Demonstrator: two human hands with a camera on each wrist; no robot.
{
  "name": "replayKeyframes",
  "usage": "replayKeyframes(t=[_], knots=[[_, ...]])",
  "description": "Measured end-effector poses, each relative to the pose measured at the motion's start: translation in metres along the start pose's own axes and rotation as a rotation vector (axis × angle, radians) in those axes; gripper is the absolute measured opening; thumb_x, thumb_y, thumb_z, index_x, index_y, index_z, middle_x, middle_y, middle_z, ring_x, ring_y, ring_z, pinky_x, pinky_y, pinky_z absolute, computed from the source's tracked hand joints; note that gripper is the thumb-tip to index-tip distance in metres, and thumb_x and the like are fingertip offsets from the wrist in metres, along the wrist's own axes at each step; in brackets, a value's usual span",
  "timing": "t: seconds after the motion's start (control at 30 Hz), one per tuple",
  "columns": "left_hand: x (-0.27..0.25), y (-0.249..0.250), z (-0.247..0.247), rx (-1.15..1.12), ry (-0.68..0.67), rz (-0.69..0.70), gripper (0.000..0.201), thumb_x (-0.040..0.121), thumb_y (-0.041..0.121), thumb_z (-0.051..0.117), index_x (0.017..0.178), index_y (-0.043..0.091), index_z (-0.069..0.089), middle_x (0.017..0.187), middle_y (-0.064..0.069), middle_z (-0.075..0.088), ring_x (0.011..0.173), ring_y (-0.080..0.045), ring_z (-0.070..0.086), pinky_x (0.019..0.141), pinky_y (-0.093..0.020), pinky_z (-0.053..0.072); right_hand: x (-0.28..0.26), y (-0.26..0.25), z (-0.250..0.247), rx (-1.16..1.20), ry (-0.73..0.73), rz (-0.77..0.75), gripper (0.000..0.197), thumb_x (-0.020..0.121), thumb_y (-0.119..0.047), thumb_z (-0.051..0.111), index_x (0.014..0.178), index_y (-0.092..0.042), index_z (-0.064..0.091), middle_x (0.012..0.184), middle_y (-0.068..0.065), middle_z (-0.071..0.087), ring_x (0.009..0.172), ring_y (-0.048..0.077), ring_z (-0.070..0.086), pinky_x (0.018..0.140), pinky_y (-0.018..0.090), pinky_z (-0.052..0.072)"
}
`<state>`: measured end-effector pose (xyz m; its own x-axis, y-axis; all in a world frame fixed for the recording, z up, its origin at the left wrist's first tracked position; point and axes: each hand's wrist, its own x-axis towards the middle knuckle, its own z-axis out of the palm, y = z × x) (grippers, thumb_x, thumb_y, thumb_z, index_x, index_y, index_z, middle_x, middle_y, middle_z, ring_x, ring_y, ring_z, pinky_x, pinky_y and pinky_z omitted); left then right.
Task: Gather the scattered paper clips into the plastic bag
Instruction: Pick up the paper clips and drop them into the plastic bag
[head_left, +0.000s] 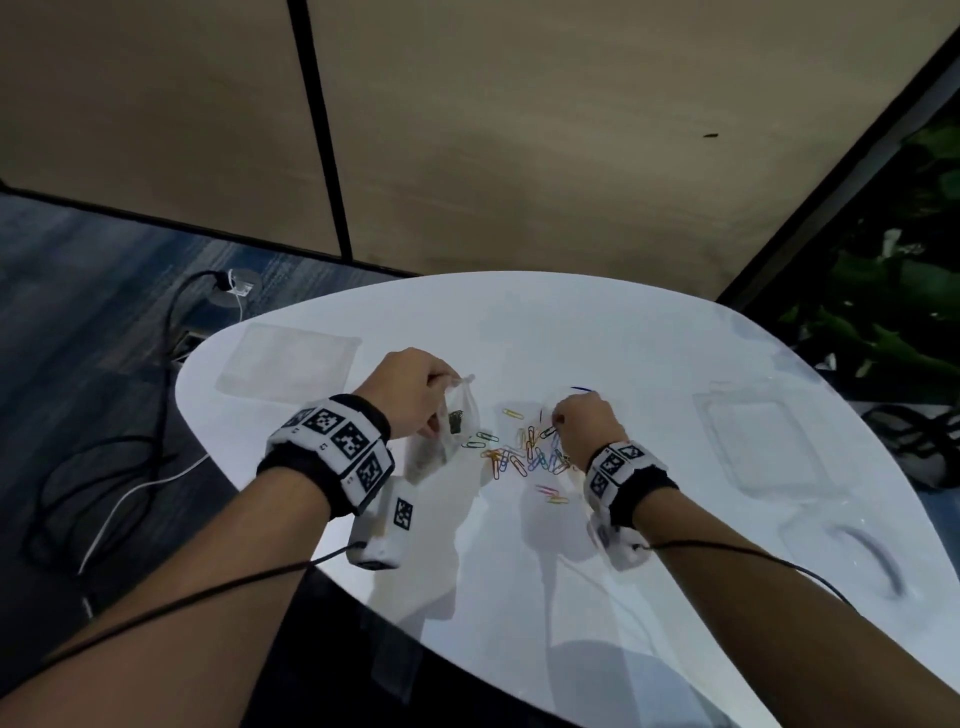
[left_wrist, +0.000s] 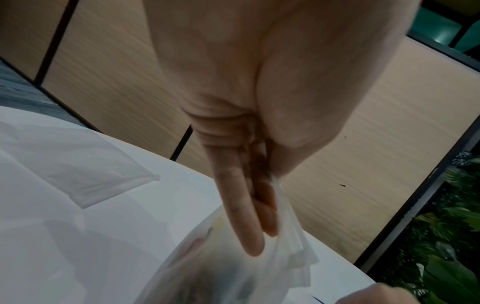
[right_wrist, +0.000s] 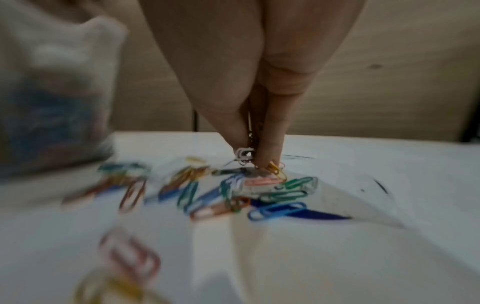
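Several coloured paper clips (head_left: 524, 451) lie scattered in a loose heap at the middle of the white table (head_left: 597, 597). My left hand (head_left: 415, 392) pinches the rim of a small clear plastic bag (head_left: 447, 431), which hangs just left of the heap with some dark clips inside. In the left wrist view the fingers (left_wrist: 246, 216) reach into the bag's mouth (left_wrist: 293, 253). My right hand (head_left: 582, 423) is down on the heap's right side. Its fingertips (right_wrist: 270, 154) pinch a few paper clips (right_wrist: 244, 156), white and yellow among them.
Flat clear plastic bags lie on the table at the far left (head_left: 288, 361) and the right (head_left: 774, 447). Another clear piece with a dark curved mark (head_left: 872, 556) sits near the right edge. Cables (head_left: 130, 467) trail on the floor to the left. Green plants (head_left: 893, 322) stand beyond the right edge.
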<state>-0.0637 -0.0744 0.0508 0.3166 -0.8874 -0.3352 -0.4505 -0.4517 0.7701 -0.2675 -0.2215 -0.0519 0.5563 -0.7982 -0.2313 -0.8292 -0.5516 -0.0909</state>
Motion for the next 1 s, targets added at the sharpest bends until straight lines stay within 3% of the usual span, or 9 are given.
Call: replayKeyframes(t=[0.13,0.23,0.33,0.43,0.53,0.67,0.83,0.9,1.0], knots=[[-0.002,-0.003,-0.001,-0.004,0.01,0.009,0.026,0.103,0.012,0.047,0.112,0.008,0.072,0.089,-0.016,0.072,0.065,-0.021,0.074,0.062,-0.034,0.064,0.003,0.026,-0.021,0.578,0.058,0.252,0.01,0.081,-0.007,0.071,0.086,-0.011,0.079,0.086,0.004,0.075,0.083,0.018,0.07,0.086,0.026,0.055],[-0.002,-0.005,-0.002,0.002,0.005,0.019,0.026,0.103,0.013,0.048,0.112,0.008,0.072,0.089,-0.014,0.072,0.07,-0.025,0.075,0.067,-0.04,0.064,-0.014,0.019,-0.044,1.265,0.004,0.405,0.014,0.079,0.004,0.074,0.093,0.005,0.075,0.088,0.02,0.074,0.082,0.03,0.072,0.087,0.037,0.059],[-0.002,-0.006,0.0,0.021,-0.01,0.031,0.027,0.103,0.013,0.048,0.109,0.007,0.073,0.089,-0.012,0.073,0.076,-0.027,0.075,0.074,-0.043,0.063,-0.031,-0.01,-0.063,1.754,-0.127,0.368,0.024,0.084,0.01,0.066,0.107,0.015,0.065,0.103,0.027,0.07,0.093,0.031,0.071,0.082,0.03,0.06],[-0.002,-0.006,0.003,0.007,-0.021,0.033,0.026,0.102,0.014,0.05,0.106,0.005,0.074,0.089,-0.014,0.072,0.077,-0.028,0.075,0.072,-0.043,0.064,-0.038,-0.045,-0.067,1.921,-0.303,0.324,0.025,0.088,0.009,0.06,0.112,0.015,0.063,0.106,0.022,0.071,0.095,0.024,0.072,0.079,0.024,0.059],[-0.002,-0.005,0.004,-0.006,-0.025,0.029,0.026,0.102,0.015,0.05,0.1,0.0,0.071,0.088,-0.02,0.072,0.072,-0.029,0.075,0.067,-0.043,0.064,-0.039,-0.075,-0.052,1.854,-0.36,0.321,0.022,0.087,0.009,0.062,0.108,0.016,0.064,0.102,0.02,0.071,0.095,0.024,0.07,0.083,0.026,0.059],[-0.001,-0.007,0.006,0.001,-0.014,0.027,0.029,0.102,0.012,0.048,0.099,-0.008,0.069,0.091,-0.026,0.072,0.073,-0.032,0.075,0.066,-0.047,0.063,-0.037,-0.099,-0.039,1.514,-0.257,0.286,0.015,0.084,0.008,0.064,0.089,-0.003,0.072,0.099,0.017,0.072,0.096,0.027,0.071,0.096,0.038,0.054],[0.0,-0.007,0.002,-0.02,0.025,0.024,0.025,0.102,0.01,0.049,0.103,0.003,0.073,0.09,-0.018,0.073,0.074,-0.031,0.076,0.068,-0.043,0.064,-0.04,-0.119,-0.051,1.213,-0.084,0.183,0.01,0.069,0.002,0.067,0.066,-0.006,0.072,0.061,0.004,0.064,0.06,0.013,0.058,0.069,0.029,0.053],[-0.001,-0.008,0.003,-0.01,0.005,0.035,0.027,0.102,0.009,0.048,0.101,0.005,0.074,0.088,-0.014,0.073,0.074,-0.029,0.076,0.07,-0.042,0.064,-0.041,-0.121,-0.057,0.969,-0.039,0.099,0.02,0.074,-0.002,0.062,0.058,-0.013,0.07,0.05,-0.001,0.058,0.047,0.005,0.049,0.055,0.015,0.045],[-0.002,-0.008,0.003,-0.004,0.003,0.029,0.027,0.102,0.009,0.048,0.099,0.001,0.074,0.085,-0.015,0.075,0.074,-0.026,0.076,0.072,-0.04,0.064,-0.041,-0.124,-0.063,0.674,-0.033,-0.038,0.02,0.083,-0.006,0.055,0.077,-0.006,0.074,0.06,0.001,0.058,0.055,0.01,0.048,0.052,0.013,0.037]])
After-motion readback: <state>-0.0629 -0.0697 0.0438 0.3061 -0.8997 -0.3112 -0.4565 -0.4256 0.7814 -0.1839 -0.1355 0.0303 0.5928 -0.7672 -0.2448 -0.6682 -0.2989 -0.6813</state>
